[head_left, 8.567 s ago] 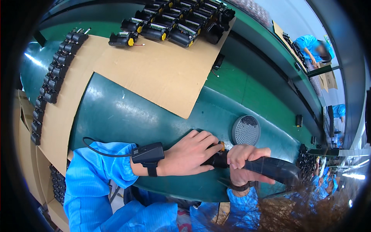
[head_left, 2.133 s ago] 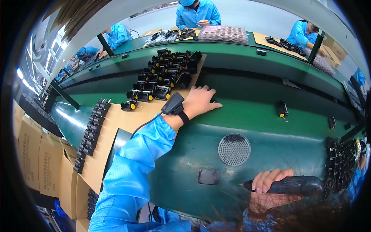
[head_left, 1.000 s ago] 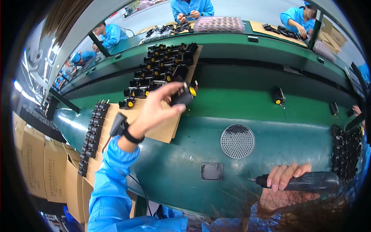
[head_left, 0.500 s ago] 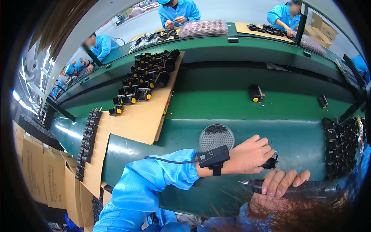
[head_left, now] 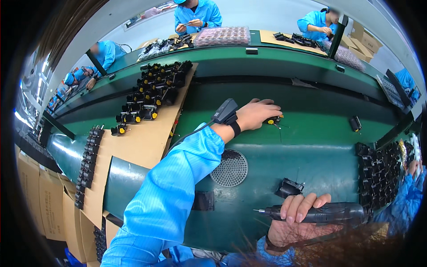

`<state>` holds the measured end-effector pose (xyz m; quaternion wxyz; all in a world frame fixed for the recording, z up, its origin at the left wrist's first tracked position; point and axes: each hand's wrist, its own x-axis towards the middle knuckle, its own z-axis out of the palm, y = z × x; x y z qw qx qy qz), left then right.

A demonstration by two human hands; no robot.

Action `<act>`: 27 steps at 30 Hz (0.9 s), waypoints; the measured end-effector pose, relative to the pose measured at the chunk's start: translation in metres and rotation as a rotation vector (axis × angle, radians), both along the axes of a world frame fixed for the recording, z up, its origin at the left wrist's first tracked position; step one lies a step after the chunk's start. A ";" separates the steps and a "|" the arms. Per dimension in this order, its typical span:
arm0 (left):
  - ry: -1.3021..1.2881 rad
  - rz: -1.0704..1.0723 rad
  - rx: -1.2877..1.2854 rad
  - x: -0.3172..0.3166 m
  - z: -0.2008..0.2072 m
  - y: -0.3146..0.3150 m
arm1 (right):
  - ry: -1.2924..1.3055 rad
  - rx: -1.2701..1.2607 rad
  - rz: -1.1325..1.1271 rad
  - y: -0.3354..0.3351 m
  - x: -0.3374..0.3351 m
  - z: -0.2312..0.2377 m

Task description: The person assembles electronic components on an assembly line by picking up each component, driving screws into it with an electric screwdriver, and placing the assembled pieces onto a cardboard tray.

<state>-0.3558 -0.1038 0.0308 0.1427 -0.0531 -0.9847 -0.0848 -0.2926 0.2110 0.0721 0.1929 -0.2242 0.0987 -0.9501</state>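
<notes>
My left hand (head_left: 259, 114) reaches to the back of the green bench, its fingers curled over a small black assembly with a yellow knob (head_left: 271, 120); the hand hides most of that assembly. Thin wires stick out beside it. In my right hand (head_left: 297, 216) is a black electric screwdriver (head_left: 336, 212), its bit pointing left. Just beyond the right fingers, another black assembly (head_left: 289, 188) lies on the bench with a thin wire standing up from it. A grey round dish with a dimpled surface (head_left: 229, 168) sits close to my left sleeve.
Rows of black assemblies with yellow knobs (head_left: 151, 91) stand on cardboard (head_left: 133, 144) at left, with a line of black parts (head_left: 89, 162) along its edge. More black parts (head_left: 378, 173) are stacked at right. One assembly (head_left: 355, 123) lies alone. Co-workers sit beyond the bench.
My left hand has moved away from the assembly by the screwdriver to the one with the yellow knob farther back. The near assembly now lies released. The right hand keeps its screwdriver; the view has shifted.
</notes>
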 end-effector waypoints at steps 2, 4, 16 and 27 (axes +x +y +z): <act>-0.050 0.037 0.030 -0.002 -0.003 -0.006 | 0.008 -0.008 -0.002 -0.004 0.001 -0.001; -0.119 0.084 0.063 0.008 -0.002 -0.009 | -0.011 0.034 -0.021 -0.003 0.002 -0.003; 0.135 0.230 0.292 0.270 0.057 0.076 | 0.166 0.076 0.113 -0.006 0.009 -0.008; -0.059 0.196 0.231 0.320 0.008 0.117 | 0.322 0.292 0.028 -0.035 0.034 -0.006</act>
